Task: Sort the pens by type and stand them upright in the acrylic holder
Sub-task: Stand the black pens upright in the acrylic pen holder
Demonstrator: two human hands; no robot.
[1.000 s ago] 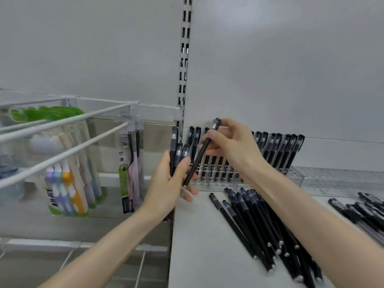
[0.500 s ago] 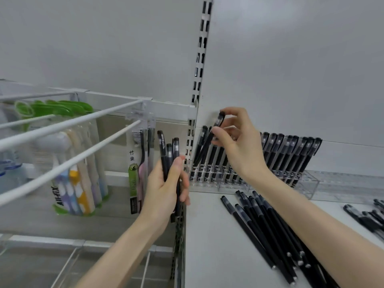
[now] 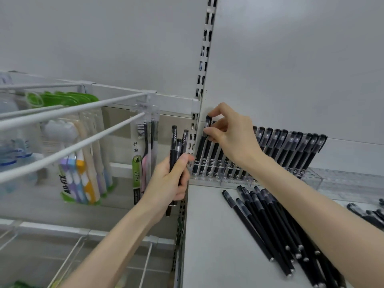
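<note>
The acrylic holder (image 3: 332,179) runs along the back of the shelf, and you can place everything else from it. The pile of loose black pens (image 3: 266,221) lies flat in front of the holder. A row of standing pens (image 3: 291,148) leans back in its slots. Just left of the holder's left end, your left hand (image 3: 168,183) is clenched around a small bundle of pens (image 3: 176,142), caps up. At that left end, your right hand (image 3: 232,134) pinches a single pen (image 3: 201,149) near its cap between thumb and fingertips. Expect these pens to be light, stiff and smooth-barrelled, likely to slip if you hold them loosely. Gripping high by the cap steers the tip well, though a cap may pull off, so keep some hold on the barrel. You cannot tell whether the pen's tip is seated, because the clear slots blur together. Your right hand hides the middle of the row, and another pile (image 3: 372,215) at the holder's right is cut off.
</note>
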